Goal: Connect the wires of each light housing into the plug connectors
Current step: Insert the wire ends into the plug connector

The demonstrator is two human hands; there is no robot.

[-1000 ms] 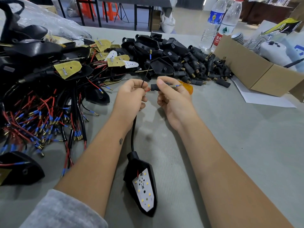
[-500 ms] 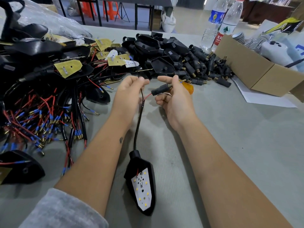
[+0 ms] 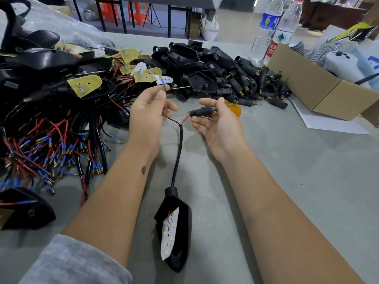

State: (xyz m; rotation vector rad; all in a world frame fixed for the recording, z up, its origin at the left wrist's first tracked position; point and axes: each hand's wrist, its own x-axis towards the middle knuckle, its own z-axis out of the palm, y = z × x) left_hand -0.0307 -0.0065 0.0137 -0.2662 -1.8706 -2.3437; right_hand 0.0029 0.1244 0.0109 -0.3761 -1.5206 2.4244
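Observation:
A black light housing (image 3: 180, 210) with a white LED board lies on the grey table between my forearms. Its black cable (image 3: 178, 156) runs up and splits into two wires. My left hand (image 3: 149, 111) pinches the black wire, whose blue-sleeved tip (image 3: 163, 84) sticks up above my fingers. My right hand (image 3: 217, 124) holds a black plug connector (image 3: 200, 112) with the red wire (image 3: 186, 119) entering it. An orange-handled tool (image 3: 233, 108) shows behind my right fingers.
A tangle of wired housings with red and black leads (image 3: 53, 128) fills the left. A heap of black plug connectors and covers (image 3: 242, 83) lies behind my hands. A cardboard box (image 3: 307, 85) and two water bottles (image 3: 272, 31) stand at the right rear.
My hands have drawn apart. The black wire's tip rose with my left hand, and the connector now hangs on the red wire in my right hand.

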